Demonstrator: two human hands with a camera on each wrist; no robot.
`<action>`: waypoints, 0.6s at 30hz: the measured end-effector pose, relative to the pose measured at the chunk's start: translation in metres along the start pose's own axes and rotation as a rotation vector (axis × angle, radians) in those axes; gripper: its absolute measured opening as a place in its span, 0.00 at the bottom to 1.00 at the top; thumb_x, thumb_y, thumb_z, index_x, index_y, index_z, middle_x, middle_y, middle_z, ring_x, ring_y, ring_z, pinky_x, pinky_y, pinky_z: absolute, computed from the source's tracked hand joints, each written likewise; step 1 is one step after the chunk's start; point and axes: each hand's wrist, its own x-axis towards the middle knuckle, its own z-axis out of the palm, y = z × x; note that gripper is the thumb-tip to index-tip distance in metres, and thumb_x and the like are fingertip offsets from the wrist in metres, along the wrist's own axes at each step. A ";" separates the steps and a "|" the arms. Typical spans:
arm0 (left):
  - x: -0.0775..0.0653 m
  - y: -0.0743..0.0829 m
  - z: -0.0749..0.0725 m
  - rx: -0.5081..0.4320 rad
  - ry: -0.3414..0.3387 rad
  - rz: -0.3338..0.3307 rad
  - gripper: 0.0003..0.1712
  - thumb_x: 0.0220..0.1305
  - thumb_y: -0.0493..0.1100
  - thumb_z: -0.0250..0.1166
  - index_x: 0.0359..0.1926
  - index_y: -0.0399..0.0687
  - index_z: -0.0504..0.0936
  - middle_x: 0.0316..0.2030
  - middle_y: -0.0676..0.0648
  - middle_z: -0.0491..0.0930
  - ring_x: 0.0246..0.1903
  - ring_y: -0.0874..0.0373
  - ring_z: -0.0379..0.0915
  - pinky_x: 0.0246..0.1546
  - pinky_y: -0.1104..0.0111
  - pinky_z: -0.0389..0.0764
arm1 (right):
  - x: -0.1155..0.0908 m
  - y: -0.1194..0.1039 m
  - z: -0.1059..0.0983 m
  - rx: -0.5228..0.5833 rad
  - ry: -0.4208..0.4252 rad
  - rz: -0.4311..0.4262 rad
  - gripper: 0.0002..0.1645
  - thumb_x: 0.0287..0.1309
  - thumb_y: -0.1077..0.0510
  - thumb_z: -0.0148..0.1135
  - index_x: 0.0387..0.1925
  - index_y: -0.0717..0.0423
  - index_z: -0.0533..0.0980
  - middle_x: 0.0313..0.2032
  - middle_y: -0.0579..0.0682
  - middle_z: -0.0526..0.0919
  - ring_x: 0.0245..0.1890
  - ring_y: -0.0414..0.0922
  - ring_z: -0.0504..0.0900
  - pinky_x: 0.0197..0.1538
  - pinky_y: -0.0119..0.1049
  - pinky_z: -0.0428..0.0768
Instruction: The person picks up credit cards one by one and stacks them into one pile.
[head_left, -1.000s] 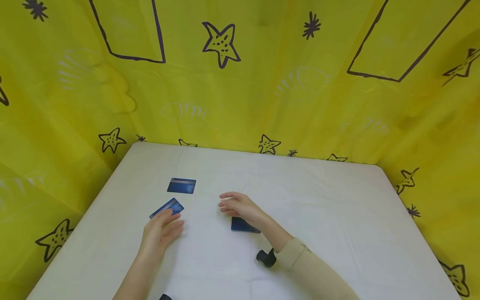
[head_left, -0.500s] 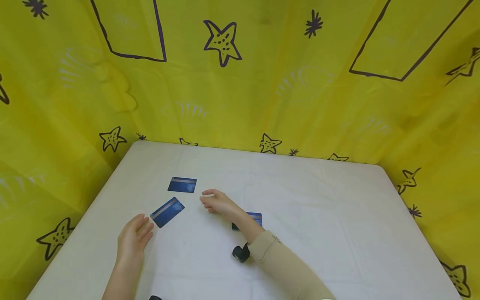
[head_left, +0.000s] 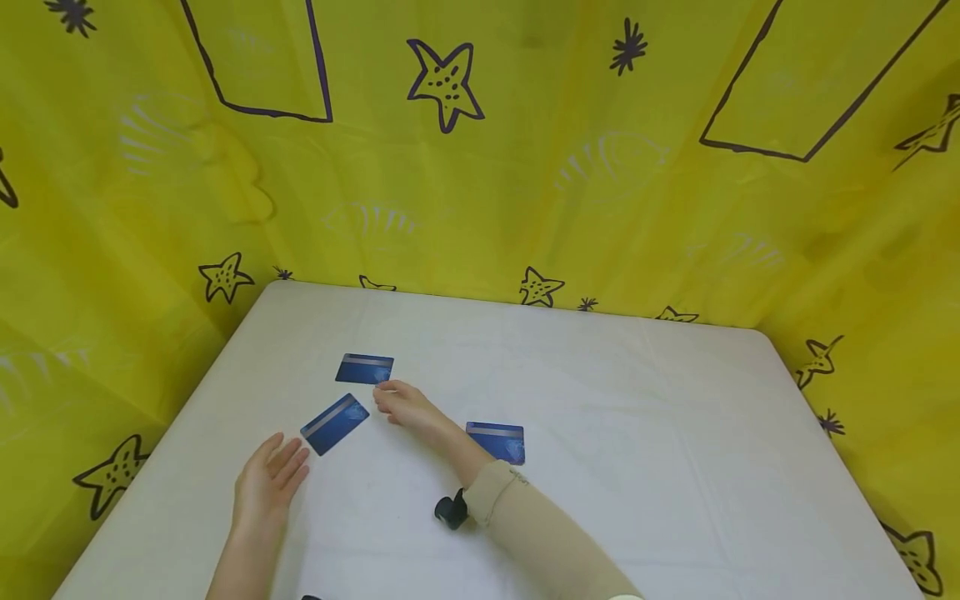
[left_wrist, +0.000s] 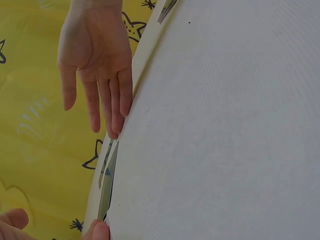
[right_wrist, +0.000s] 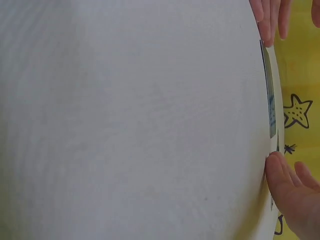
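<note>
Three blue cards with a pale stripe lie on the white table. My right hand (head_left: 411, 410) is at the near right corner of the farthest card (head_left: 363, 368), its fingers loosely bent; whether they touch the card I cannot tell. Just left of the tilted middle card (head_left: 334, 423), my left hand (head_left: 266, 482) rests with fingers extended and slightly spread, holding nothing. The third card (head_left: 498, 442) is partly covered by my right forearm. Both wrist views show cards only at a flat angle, near the hands.
A white cloth covers the table (head_left: 637, 467). Yellow curtain (head_left: 480, 192) with starfish drawings stands along its back and sides. A black device (head_left: 452, 509) sits at the right wrist, by the beige sleeve (head_left: 540, 529).
My right hand has moved left, from above the right card to the farthest card. The left hand has drawn back from the tilted card to its left side. The cards stay in place.
</note>
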 end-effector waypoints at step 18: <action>0.006 0.002 0.002 0.073 -0.081 -0.043 0.34 0.70 0.57 0.37 0.70 0.50 0.40 0.59 0.56 0.63 0.44 0.69 0.71 0.62 0.70 0.61 | 0.001 -0.002 0.010 0.235 -0.045 0.035 0.29 0.69 0.48 0.40 0.60 0.66 0.64 0.52 0.61 0.74 0.54 0.51 0.73 0.57 0.41 0.72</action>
